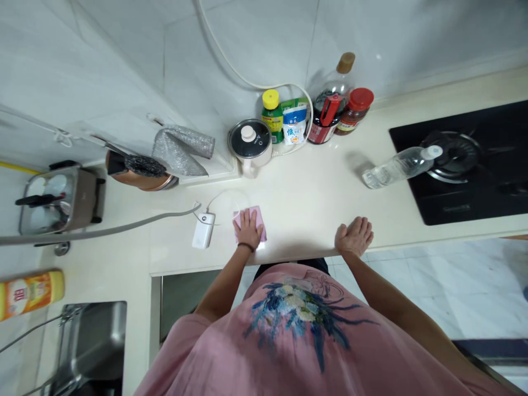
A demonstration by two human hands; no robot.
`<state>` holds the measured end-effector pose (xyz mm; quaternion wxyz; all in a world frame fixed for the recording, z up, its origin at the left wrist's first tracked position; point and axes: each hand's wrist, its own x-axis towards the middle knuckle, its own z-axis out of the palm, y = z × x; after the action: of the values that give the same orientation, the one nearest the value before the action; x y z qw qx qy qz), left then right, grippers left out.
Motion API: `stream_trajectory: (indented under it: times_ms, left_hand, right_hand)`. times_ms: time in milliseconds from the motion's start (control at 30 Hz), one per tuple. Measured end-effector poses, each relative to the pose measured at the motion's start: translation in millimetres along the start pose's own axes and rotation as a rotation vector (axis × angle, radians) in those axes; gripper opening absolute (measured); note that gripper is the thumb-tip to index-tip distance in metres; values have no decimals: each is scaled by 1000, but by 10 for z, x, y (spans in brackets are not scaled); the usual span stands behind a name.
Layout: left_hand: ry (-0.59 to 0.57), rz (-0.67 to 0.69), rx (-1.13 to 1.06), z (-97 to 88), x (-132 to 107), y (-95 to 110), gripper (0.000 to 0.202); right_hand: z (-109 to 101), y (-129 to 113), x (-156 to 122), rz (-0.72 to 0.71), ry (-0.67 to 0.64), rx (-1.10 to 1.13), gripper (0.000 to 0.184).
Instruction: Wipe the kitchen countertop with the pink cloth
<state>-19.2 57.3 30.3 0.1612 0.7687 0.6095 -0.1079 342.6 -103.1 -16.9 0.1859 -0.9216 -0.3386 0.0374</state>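
To my eye, the pink cloth (257,212) is matt, and the counter (297,203) is smooth and a little glossy. The sink (99,338) looks like shiny metal, the clear bottle (398,166) like smooth plastic.

My cloth (258,214) is lilac-pink, my bracelet (246,246) dark, my shirt (231,352) dusty pink, patterned with blue and cream flowers (297,304). I see a cream bench (307,201), a white power bank (202,233), a black hob (503,159), a red jar lid (362,99) and a yellow bottle cap (270,99).
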Motion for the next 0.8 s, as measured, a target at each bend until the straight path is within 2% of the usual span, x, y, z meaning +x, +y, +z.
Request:
stream_trajectory:
  times_ms: [133, 200, 267, 367, 567, 633, 700, 800]
  left_hand:
    - [47, -37, -64, -312, 662, -69, 73]
    - [58, -49, -79, -384, 818, -96, 71]
    - [64, -69, -80, -392, 824, -109, 70]
    - [60, -95, -60, -297, 562, -129, 70]
    - [0, -90, 42, 87, -450, -284, 70]
    - [-14, -95, 67, 189, -697, -328, 69]
    - [-20, -104, 80, 241, -809, -340, 69]
    - [-15, -104, 73, 221, -723, -311, 69]
  right_hand:
    - [-8, -7, 3, 3, -9, -4, 79]
    - [-11, -12, 3, 5, -11, -7, 78]
    - [-15, -14, 3, 4, -11, -8, 78]
    - [-20, -13, 2, 0, -9, -2, 79]
    - [-38, -27, 3, -6, -9, -6, 78]
    - [-43, -31, 4, -6, -10, -2, 78]
    - [-43, -31, 4, -5, -8, 2, 78]
    - [-36, -28, 4, -9, 1, 5, 78]
